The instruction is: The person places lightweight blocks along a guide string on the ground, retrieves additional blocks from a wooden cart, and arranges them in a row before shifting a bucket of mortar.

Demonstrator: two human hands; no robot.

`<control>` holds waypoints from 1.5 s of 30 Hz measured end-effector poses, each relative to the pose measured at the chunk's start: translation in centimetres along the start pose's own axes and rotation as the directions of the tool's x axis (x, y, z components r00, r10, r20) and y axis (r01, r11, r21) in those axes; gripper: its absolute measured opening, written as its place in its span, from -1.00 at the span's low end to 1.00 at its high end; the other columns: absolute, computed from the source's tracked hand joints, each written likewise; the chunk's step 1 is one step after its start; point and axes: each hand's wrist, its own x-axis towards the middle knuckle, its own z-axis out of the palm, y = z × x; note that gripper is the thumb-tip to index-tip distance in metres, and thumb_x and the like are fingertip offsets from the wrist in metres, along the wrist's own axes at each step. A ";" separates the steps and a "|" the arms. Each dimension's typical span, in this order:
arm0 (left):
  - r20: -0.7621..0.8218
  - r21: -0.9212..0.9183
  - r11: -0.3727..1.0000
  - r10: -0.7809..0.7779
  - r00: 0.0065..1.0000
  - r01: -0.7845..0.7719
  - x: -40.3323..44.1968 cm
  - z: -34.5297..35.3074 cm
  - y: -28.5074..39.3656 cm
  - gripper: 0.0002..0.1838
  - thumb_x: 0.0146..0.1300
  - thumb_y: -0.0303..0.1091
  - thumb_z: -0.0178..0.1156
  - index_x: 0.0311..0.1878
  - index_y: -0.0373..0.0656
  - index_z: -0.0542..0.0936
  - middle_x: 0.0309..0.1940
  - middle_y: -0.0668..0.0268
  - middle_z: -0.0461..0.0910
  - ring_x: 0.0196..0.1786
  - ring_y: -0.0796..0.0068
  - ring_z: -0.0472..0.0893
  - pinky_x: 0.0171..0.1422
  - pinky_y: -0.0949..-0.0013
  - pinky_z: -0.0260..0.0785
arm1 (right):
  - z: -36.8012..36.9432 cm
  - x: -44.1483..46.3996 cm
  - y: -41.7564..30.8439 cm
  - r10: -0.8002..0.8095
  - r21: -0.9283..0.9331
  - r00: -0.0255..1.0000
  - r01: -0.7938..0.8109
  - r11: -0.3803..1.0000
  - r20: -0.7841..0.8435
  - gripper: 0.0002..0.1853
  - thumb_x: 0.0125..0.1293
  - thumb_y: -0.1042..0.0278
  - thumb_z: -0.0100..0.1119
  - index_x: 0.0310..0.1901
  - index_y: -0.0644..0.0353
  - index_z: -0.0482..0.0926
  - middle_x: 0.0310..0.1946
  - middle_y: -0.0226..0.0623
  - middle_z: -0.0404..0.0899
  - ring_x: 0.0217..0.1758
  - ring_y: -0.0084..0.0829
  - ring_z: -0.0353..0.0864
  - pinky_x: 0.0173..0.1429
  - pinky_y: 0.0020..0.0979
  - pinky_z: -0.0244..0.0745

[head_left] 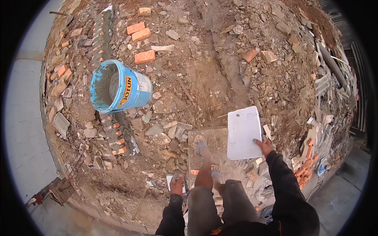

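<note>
My right hand [264, 146] is closed on the lower right edge of a white flat board [244, 133], which has a small dark hole near its top. Low in the view, my left hand [176, 185] has its fingers curled beside a small white piece [170, 181]; what it holds, if anything, is partly hidden. A blue bucket [136, 89] with grey mortar inside stands at the left, over a low row of bricks set in mortar [120, 137].
Loose orange bricks [145, 57] lie on the rubble at the upper left. A string [197, 67] runs down the middle. At the left is a grey block wall [25, 118]. More bricks [305, 173] are piled at the lower right, with pipes [332, 65] above.
</note>
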 end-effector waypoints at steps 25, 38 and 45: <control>0.124 0.116 0.992 -0.069 0.990 0.054 15.0 20.7 -1.4 -0.51 0.39 -0.30 0.19 0.27 -0.40 0.38 0.04 0.14 0.57 0.09 0.46 0.54 0.16 0.43 0.40 | 10.1 48.8 12.1 -0.386 -0.765 0.917 0.317 0.560 0.098 -0.29 0.26 0.03 0.23 0.32 0.35 0.35 0.15 0.27 0.47 0.23 0.03 0.50 0.28 -0.08 0.41; 0.311 0.057 0.996 -0.079 0.947 0.064 44.2 36.3 3.7 -0.52 0.52 -0.19 -0.02 0.37 -0.25 0.32 0.10 0.11 0.57 0.07 0.26 0.60 0.16 0.22 0.46 | 9.2 46.5 19.3 -0.119 -0.538 0.987 0.044 0.842 -0.107 -0.28 0.41 -0.09 0.05 0.30 0.46 0.34 0.06 0.28 0.55 0.17 0.11 0.56 0.25 -0.10 0.43; 0.365 0.306 0.934 0.065 0.929 -0.186 48.0 39.6 3.6 -0.42 0.40 -0.14 0.20 0.31 -0.38 0.40 0.02 0.09 0.61 -0.03 0.25 0.67 0.10 0.21 0.56 | 8.9 46.6 19.9 -0.244 -0.448 0.959 0.159 0.880 -0.140 -0.46 0.43 0.11 0.12 0.22 0.44 0.45 -0.07 0.25 0.62 0.03 0.06 0.65 0.10 -0.15 0.54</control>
